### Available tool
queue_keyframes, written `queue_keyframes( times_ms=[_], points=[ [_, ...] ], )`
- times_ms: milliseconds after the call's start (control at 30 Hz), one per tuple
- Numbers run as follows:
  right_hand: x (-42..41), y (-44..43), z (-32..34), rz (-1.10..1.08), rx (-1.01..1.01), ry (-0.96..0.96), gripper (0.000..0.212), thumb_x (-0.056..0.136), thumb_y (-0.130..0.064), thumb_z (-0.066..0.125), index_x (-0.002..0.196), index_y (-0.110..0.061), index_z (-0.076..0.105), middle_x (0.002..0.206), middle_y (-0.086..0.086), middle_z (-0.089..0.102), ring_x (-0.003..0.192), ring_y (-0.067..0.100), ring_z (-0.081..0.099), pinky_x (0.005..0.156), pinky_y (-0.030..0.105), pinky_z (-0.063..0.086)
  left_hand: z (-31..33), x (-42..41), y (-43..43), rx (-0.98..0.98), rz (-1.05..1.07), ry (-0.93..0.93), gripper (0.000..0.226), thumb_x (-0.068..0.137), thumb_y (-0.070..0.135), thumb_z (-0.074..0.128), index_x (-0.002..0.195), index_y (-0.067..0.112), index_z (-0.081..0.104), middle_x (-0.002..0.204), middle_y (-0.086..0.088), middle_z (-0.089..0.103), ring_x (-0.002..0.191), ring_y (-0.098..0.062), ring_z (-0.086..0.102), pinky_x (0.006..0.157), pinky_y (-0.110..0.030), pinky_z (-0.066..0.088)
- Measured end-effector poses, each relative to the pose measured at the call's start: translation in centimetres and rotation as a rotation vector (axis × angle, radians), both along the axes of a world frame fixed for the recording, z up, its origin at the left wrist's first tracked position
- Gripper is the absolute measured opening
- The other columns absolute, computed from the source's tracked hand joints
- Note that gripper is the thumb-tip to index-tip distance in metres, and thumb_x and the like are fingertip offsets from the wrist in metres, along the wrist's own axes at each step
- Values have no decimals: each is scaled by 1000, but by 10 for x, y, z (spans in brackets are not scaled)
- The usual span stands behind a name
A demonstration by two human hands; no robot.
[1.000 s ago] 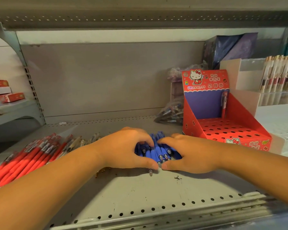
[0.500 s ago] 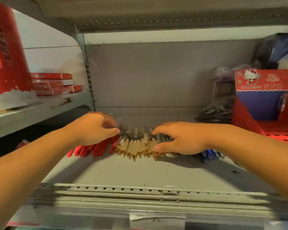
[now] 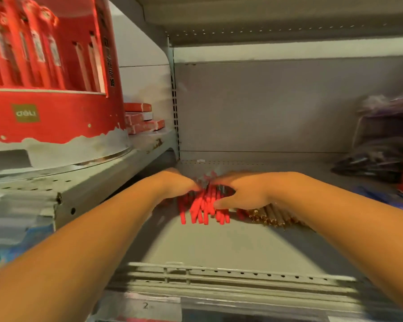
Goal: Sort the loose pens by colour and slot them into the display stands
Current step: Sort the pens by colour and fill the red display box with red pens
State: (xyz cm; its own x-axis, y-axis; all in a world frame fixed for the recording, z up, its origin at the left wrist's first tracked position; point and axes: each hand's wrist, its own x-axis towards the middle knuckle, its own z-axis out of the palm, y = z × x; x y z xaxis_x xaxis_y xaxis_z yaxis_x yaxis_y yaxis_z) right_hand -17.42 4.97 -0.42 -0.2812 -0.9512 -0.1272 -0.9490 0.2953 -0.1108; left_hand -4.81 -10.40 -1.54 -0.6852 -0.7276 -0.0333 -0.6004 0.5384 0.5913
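The grey shelf [image 3: 219, 242] carries the pens, and a big red display stand [image 3: 56, 122] sits on the higher shelf beyond its left edge. The left hand [image 3: 175, 182] and right hand [image 3: 247, 191] curl round a heap of red pens [image 3: 203, 208] toward the back left corner, with gold pens [image 3: 272, 216] lying just beside it on the right.

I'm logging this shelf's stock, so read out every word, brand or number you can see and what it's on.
"deli": green label on the red display stand.
"2": tag on the shelf's front edge; the marks after it are too small.
Vertical characters on the stand's side: too blurred to read.
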Motion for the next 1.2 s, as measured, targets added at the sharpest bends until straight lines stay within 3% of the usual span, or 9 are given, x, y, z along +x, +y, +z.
queue_keyframes(
  times_ms=[100, 200, 300, 467, 633, 767, 867, 1033, 1200],
  points=[
    [5, -10, 1, -5, 10, -32, 78, 87, -66, 56, 153, -40, 21, 153, -8, 41, 135, 17, 44, 107, 28, 33, 4, -17, 8, 121, -106, -60, 26, 85, 46, 72, 84, 21, 66, 86, -3, 70, 76, -19, 68, 68, -32, 56],
    [1, -14, -1, 17, 2, -14, 92, 79, -73, 61, 154, -40, 18, 159, -11, 29, 142, 16, 34, 104, 25, 28, 8, -27, 9, 182, -175, -170, 24, 91, 42, 68, 84, 19, 65, 93, -4, 71, 84, -21, 68, 79, -35, 55],
    [-5, -15, -6, 31, 3, -14, 100, 74, -78, 60, 154, -41, 12, 163, -12, 17, 146, 16, 25, 112, 30, 23, 9, -30, 3, 218, -132, -188, 40, 83, 43, 77, 105, 12, 67, 109, -11, 72, 102, -30, 69, 95, -46, 54],
    [-12, -13, -12, 59, -23, -205, 80, 78, -66, 67, 146, -43, 31, 147, -9, 47, 127, 18, 52, 101, 26, 41, 12, -34, -6, 275, -110, -253, 36, 81, 33, 80, 104, 7, 68, 104, -13, 75, 100, -31, 71, 96, -45, 54],
    [-7, -15, -12, 69, -38, -258, 68, 81, -60, 69, 139, -37, 43, 133, -8, 57, 113, 18, 61, 97, 33, 51, 13, -49, -6, 138, -92, -378, 17, 79, 32, 69, 84, 16, 68, 69, -2, 74, 66, -20, 71, 63, -27, 55],
    [-9, -13, -9, 78, -31, -273, 69, 82, -57, 70, 139, -32, 43, 129, -6, 59, 98, 12, 67, 90, 30, 54, 11, -51, -8, 195, -45, -382, 23, 75, 31, 70, 92, 15, 68, 65, -2, 74, 52, -17, 70, 50, -23, 53],
    [-8, -12, -8, 69, -30, -324, 62, 83, -52, 71, 135, -27, 47, 115, -4, 67, 69, 5, 69, 73, 23, 55, 11, -51, -6, 184, -51, -384, 23, 76, 33, 71, 90, 16, 67, 59, 0, 72, 46, -14, 68, 48, -21, 52],
    [-7, -11, -10, 52, -35, -345, 53, 86, -48, 71, 128, -20, 54, 109, -4, 69, 92, 16, 69, 68, 17, 52, 12, -54, 9, 113, -115, -452, 19, 84, 37, 64, 78, 18, 65, 51, 4, 66, 39, -11, 62, 49, -17, 48],
    [-7, -9, -8, 38, 4, -378, 50, 89, -45, 68, 128, -19, 51, 96, -9, 68, 76, 8, 67, 62, 16, 52, 11, -56, 16, 25, -138, -472, 17, 90, 25, 51, 78, 18, 60, 60, 1, 62, 45, -12, 56, 43, -15, 42]
  ],
)
